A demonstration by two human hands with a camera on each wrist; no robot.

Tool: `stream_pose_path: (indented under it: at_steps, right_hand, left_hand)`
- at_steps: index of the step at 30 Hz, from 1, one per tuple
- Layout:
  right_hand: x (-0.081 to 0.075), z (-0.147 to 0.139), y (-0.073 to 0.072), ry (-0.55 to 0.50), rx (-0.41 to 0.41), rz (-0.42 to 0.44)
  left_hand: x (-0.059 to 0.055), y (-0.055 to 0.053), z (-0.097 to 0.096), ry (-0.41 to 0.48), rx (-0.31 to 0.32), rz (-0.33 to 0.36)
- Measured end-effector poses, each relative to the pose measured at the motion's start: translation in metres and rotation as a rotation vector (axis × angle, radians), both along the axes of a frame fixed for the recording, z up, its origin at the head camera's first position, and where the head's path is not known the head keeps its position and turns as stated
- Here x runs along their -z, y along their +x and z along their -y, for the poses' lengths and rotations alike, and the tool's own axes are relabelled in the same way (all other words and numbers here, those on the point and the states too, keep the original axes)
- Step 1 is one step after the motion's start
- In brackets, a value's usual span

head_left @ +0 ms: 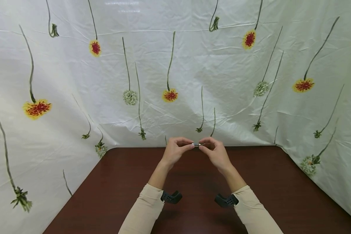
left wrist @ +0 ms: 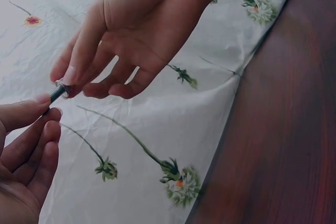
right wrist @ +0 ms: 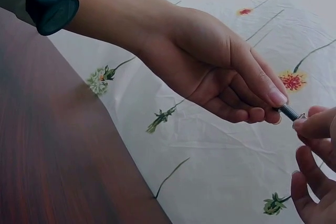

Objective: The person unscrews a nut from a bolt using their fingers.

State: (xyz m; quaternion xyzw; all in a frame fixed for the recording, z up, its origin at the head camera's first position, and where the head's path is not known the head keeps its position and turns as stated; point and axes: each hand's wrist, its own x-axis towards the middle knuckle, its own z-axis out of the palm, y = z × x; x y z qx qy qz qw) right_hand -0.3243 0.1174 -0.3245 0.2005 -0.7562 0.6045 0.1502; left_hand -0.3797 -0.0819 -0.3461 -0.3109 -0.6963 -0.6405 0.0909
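Observation:
A small threaded metal bolt (head_left: 196,144) is held level between both hands, raised in front of the far table edge. My left hand (head_left: 173,152) pinches one end of it between thumb and fingers, as the left wrist view shows along the threaded shank (left wrist: 56,95). At the bolt's other end sits a shiny, wider metal piece that looks like a nut (left wrist: 65,88). My right hand (head_left: 215,152) pinches this piece with thumb and fingertips. The fingers hide both ends of the bolt. In the right wrist view, bare thread (right wrist: 289,112) shows between the two hands.
A dark reddish-brown table (head_left: 193,182) lies under the forearms. Behind it and at both sides hangs a white cloth (head_left: 152,71) printed with flowers. Each wrist wears a black band-mounted device, the left one (head_left: 171,197) and the right one (head_left: 226,200).

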Motion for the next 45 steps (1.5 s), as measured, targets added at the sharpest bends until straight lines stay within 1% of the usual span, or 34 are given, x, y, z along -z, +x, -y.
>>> stream_pose_path:
  at_steps: [2,7,13,17,24,29,37,45]
  right_hand:
    - [0.005,-0.002,-0.005,-0.012,-0.008,0.004]
    - [0.023,-0.006,-0.024,-0.038,0.003,0.032]
    - [0.024,-0.006,-0.025,-0.017,-0.013,0.011]
    - [0.024,-0.006,-0.025,-0.016,-0.02,0.016]
    - [0.024,-0.005,-0.026,-0.027,0.025,0.034]
    - [0.025,-0.007,-0.027,-0.026,-0.007,0.028]
    - [0.019,-0.006,-0.026,0.002,-0.018,0.084]
    - [0.024,-0.008,-0.025,-0.022,-0.042,0.04]
  left_hand:
    - [0.0,0.001,0.0,-0.003,-0.006,0.0]
    - [0.0,0.001,0.0,-0.022,-0.017,-0.007]
    - [0.001,0.0,0.0,-0.029,-0.011,-0.006]
    - [0.0,-0.001,0.0,-0.031,-0.008,-0.013]
    - [-0.001,0.0,0.0,-0.044,-0.02,-0.023]
    - [-0.001,0.0,0.001,-0.035,-0.007,-0.013]
    - [0.001,-0.001,0.001,-0.039,-0.012,-0.014]
    - [0.001,0.0,0.001,-0.044,-0.015,-0.013]
